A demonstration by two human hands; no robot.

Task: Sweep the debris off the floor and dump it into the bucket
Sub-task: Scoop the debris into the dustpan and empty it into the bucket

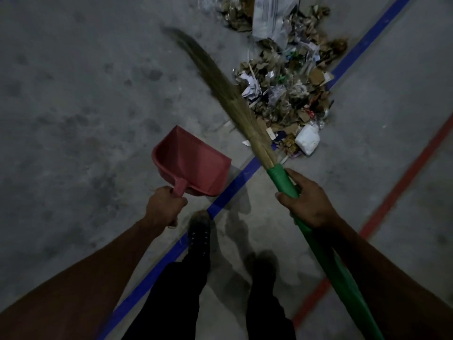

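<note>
From the head camera, your left hand (pixel 164 207) sits at about seven o'clock of centre, its fingers clenched around the handle of the red dustpan (pixel 193 161). The pan is held above the floor (pixel 73 94), its open mouth turned toward two o'clock, in the direction of the rubbish.

Your right hand (pixel 305 201) is at about four o'clock, fingers wrapped around the green handle of the broom (pixel 245 116), just below where the straw bristles are bound in. The handle runs on under your forearm toward five o'clock. The bristles sweep up toward eleven o'clock and blur at their tip, so you cannot tell whether they touch the floor.

The debris pile (pixel 286 89), torn cardboard, crumpled paper and plastic scraps, lies at one o'clock, just right of the bristles, spread across the blue line (pixel 228 192). A red line (pixel 392 192) crosses the floor at three o'clock. Your shoes (pixel 199 229) stand at six o'clock, one on the blue line.
</note>
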